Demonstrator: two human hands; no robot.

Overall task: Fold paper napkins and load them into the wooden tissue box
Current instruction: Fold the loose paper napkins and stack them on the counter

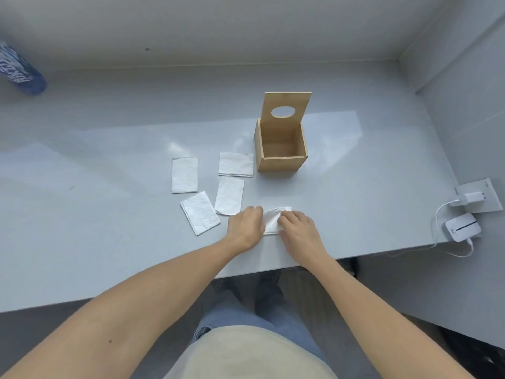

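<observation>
Countertop point(109, 228) grey, napkins point(184, 175) scattered, walls pale

1. Wooden tissue box point(281, 157) stands on the table point(109, 242), lid point(287, 108) upright behind its opening;
2. Four folded napkins point(236, 164) lie left of and before the box;
3. Fifth napkin point(273, 218) lies before the box, under the left hand point(246, 227) and right hand point(297, 228);
4. Charger point(470, 198) sits at the table's right edge.

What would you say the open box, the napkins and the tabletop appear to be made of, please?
The box looks like light wood, perhaps bamboo: tan, matte, with faint grain and a lid cut with an oval hole. The napkins look like soft white embossed paper, creased where folded. The tabletop seems a smooth, pale grey laminate or stone; glossy reflections show, but the material is uncertain.
</observation>
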